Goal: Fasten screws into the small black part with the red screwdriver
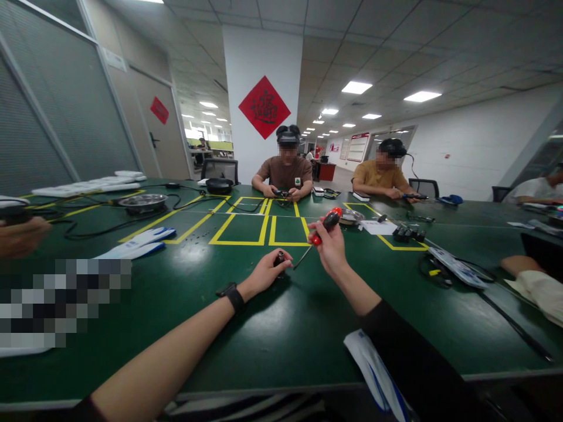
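Observation:
My right hand (331,251) is closed around the red and black handle of a screwdriver (333,218). Its thin metal shaft slants down to the left, the tip close to my left hand (264,274). Between the thumb and fingers of that left hand is a small dark cylindrical part (280,261) with a metallic-looking top, held upright at the green table (264,346). Whether the tip touches the part I cannot tell. Just left of my right sleeve lies a white and blue glove (372,369) at the table's front edge.
Yellow tape (237,243) marks rectangles on the table. A metal bowl (143,203) and white gloves (138,241) lie to the left, black blocks (409,234), paper (379,227) and cables to the right. Co-workers sit across the table (285,170) and at both sides.

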A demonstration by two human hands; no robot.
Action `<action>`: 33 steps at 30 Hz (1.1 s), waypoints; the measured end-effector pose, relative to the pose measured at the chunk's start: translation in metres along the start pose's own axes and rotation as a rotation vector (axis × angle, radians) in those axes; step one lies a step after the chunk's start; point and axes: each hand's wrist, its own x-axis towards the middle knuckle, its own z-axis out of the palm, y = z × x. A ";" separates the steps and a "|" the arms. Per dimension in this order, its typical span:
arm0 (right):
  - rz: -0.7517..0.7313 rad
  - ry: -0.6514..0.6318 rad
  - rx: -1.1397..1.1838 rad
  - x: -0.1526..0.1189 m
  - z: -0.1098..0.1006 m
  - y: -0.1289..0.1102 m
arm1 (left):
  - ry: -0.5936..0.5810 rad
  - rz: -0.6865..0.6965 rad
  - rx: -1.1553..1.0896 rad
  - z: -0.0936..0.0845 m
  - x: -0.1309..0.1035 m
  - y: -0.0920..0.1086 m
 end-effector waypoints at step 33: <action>-0.175 -0.177 -0.177 -0.035 0.034 -0.013 | -0.186 -0.006 -0.054 -0.007 0.001 -0.004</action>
